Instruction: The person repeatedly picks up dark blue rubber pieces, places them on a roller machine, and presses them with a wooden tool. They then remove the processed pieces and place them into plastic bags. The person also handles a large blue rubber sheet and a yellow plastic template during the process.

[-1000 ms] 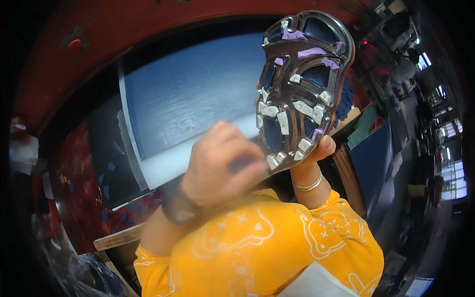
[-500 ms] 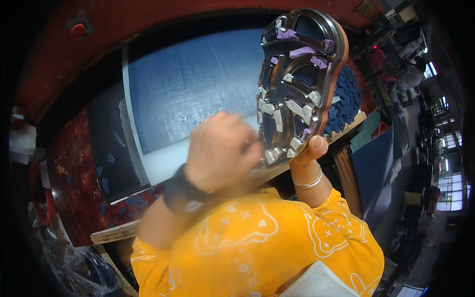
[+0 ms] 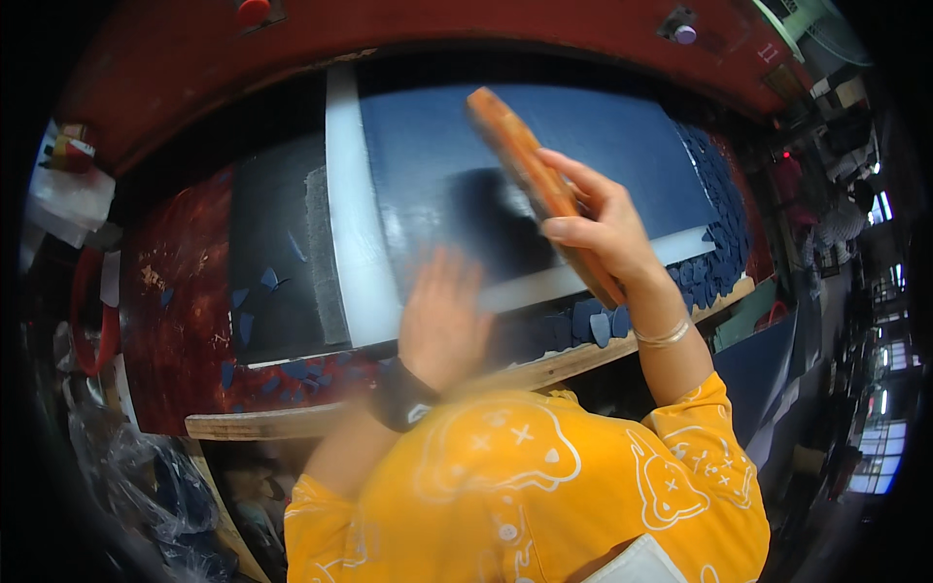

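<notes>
My right hand [image 3: 617,233] grips a sole-shaped cutting die [image 3: 525,160] by its edges, thumb on one side and fingers on the other. The die is tilted edge-on above a large dark blue sheet [image 3: 418,136], so mostly its orange-brown rim shows and its bladed face is turned away. A dark shadow lies on the sheet below it. My left hand [image 3: 445,316], with a black band at the wrist, is blurred by motion. Its fingers stretch out over the sheet's near edge, with nothing seen in them; whether it touches the sheet I cannot tell.
The sheet lies on a white board [image 3: 352,214]. Blue offcuts [image 3: 724,209] pile up along the right side, and small scraps [image 3: 269,279] lie at the left. A wooden rail [image 3: 282,424] runs along the near edge. A red machine beam [image 3: 466,34] spans the back.
My right hand has lowered the die and turned it from bladed face showing to edge-on over the sheet. My left hand has opened out, and the view has shifted.
</notes>
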A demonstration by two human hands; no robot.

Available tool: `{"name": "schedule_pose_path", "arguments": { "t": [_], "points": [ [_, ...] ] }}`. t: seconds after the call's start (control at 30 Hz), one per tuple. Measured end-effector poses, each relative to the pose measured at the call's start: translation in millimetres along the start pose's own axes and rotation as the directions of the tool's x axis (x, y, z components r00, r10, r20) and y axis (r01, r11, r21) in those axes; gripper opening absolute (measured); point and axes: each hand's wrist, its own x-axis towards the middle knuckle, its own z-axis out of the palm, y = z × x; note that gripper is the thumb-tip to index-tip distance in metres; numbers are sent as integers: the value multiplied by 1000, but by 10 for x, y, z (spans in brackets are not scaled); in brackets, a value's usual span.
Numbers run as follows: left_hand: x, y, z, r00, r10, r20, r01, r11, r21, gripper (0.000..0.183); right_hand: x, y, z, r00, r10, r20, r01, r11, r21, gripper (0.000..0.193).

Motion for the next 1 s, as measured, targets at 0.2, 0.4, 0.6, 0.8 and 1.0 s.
{"name": "schedule_pose_path", "arguments": {
  "t": [0.2,0.4,0.6,0.8,1.0],
  "points": [
    [-105,-135,-238,970,-154,-188,151,988,-31,35,540,246,654,991,-130,-35,69,712,-699,71],
    [-173,-235,-210,960,-166,-227,138,981,-133,33,705,361,1017,981,-195,-11,76,433,-898,71],
    [-140,-224,-223,944,-209,-254,165,969,-186,27,655,498,904,943,-313,113,260,479,-838,71],
    [-146,-218,-249,942,-221,-253,178,967,-184,27,553,500,1064,942,-332,56,211,454,-865,69],
    [-118,-250,-243,945,-215,-245,172,968,-183,28,515,462,914,953,-248,173,273,456,-847,69]
  ]
}}
